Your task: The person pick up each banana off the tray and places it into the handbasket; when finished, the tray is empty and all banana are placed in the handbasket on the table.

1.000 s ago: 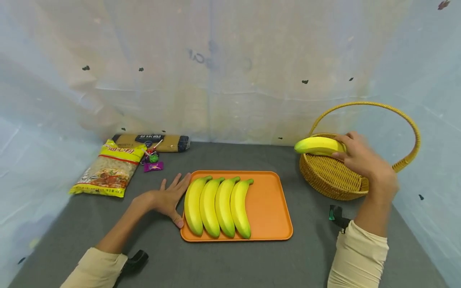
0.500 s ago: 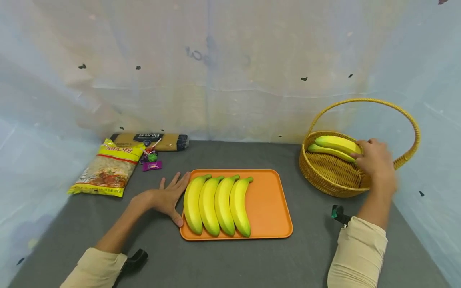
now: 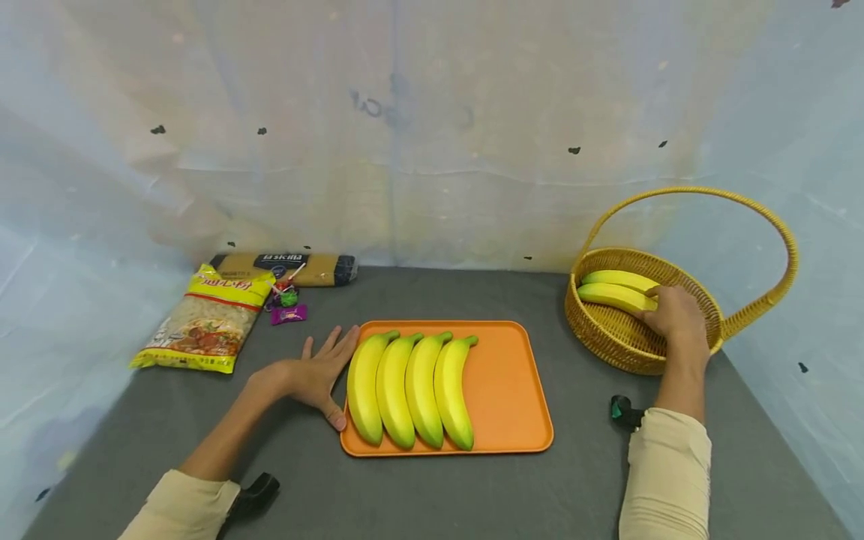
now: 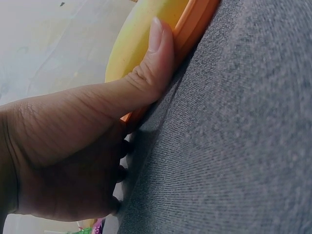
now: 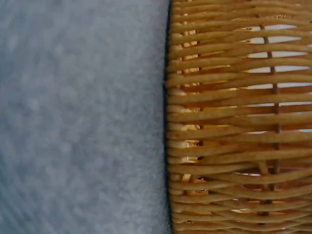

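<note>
The right hand (image 3: pixel 675 319) is curling round a banana (image 3: pixel 617 298) in the basket (image 3: pixel 610 341), at three o'clock from the tray (image 3: pixel 506 390). The left hand (image 3: pixel 317 375), fingers spread flat, is steadying that tray; lifting the banana clear of the rim looks next.

Soft even light — blurry wrist close-ups

The head view looks forward and down from above the near edge of the grey cloth-covered table (image 3: pixel 432 495), taking in everything from the flat orange plastic tray (image 3: pixel 506 390) at centre to the woven yellow wicker basket (image 3: pixel 607 337) at about 2 o'clock. The left wrist view sits very low and close, skimming the table toward the tray's rim (image 4: pixel 195 24). The right wrist view presses close against the basket's outer wall (image 5: pixel 234 122), with table at 9 o'clock.
</note>
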The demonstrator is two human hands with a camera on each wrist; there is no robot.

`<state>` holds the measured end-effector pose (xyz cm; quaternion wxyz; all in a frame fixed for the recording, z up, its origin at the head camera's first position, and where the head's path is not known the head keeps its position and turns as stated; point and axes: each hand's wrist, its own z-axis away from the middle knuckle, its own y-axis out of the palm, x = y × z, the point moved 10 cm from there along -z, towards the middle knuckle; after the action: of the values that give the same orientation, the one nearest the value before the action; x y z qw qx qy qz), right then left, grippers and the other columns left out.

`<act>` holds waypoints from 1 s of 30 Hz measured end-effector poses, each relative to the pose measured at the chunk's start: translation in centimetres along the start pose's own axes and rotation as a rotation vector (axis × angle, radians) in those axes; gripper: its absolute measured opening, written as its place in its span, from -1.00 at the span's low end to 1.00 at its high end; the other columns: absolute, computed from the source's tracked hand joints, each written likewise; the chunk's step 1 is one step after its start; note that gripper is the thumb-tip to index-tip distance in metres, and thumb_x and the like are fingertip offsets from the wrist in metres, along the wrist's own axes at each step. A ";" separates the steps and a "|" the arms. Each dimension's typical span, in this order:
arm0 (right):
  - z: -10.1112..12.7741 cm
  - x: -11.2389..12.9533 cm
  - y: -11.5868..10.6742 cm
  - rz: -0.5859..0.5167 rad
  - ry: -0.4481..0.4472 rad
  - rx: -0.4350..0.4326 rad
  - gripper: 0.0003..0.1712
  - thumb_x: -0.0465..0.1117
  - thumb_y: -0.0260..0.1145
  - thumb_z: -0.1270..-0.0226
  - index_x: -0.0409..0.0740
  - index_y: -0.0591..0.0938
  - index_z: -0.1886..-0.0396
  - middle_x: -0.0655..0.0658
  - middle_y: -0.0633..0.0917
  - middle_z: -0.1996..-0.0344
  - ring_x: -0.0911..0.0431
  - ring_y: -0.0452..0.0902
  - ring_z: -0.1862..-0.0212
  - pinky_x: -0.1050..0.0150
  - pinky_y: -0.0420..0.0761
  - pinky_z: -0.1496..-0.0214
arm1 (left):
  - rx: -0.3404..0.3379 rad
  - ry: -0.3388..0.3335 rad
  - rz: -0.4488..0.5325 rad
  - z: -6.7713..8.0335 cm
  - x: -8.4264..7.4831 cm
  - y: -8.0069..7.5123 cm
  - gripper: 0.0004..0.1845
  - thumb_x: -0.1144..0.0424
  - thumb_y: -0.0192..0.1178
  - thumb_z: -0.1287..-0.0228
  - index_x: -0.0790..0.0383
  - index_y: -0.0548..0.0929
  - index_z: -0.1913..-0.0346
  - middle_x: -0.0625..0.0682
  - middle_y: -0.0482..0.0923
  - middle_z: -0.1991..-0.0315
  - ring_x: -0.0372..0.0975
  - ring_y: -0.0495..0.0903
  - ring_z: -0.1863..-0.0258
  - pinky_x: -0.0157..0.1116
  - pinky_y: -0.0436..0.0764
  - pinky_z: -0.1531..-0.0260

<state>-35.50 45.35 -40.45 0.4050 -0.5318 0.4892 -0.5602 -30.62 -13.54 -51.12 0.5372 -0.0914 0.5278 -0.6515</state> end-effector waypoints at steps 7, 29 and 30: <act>0.0 -0.4 -0.5 -0.028 0.055 -0.032 -0.39 -0.14 0.39 -0.43 -0.54 0.54 -0.25 -0.70 0.51 -0.15 -0.57 0.49 -0.06 -0.38 0.58 0.03 | -0.015 0.018 0.006 0.4 -0.4 -0.2 0.80 -0.55 0.54 0.35 0.07 -0.56 -0.67 0.11 -0.62 -0.72 0.13 -0.65 -0.69 0.44 -0.59 -0.47; 0.2 -1.0 -0.4 -0.041 0.133 -0.028 -0.35 -0.20 0.41 -0.42 -0.52 0.45 -0.33 -0.70 0.39 -0.19 -0.63 0.28 -0.19 -0.56 0.40 -0.12 | 0.005 -0.008 0.007 0.1 -0.1 0.1 0.82 -0.55 0.55 0.39 0.05 -0.56 -0.67 0.08 -0.65 -0.72 0.08 -0.68 -0.68 0.40 -0.62 -0.49; 0.2 -1.1 -0.4 -0.042 0.137 -0.022 -0.32 -0.19 0.42 -0.42 -0.52 0.43 -0.35 -0.71 0.38 -0.21 -0.64 0.27 -0.20 -0.57 0.39 -0.14 | 0.006 -0.007 0.008 0.1 -0.1 0.1 0.81 -0.55 0.55 0.39 0.05 -0.56 -0.67 0.07 -0.65 -0.72 0.08 -0.68 -0.68 0.40 -0.62 -0.49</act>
<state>-35.17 46.44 -40.32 0.3529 -0.5068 0.5107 -0.5981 -30.43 -13.49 -51.13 0.5419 -0.0898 0.5244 -0.6506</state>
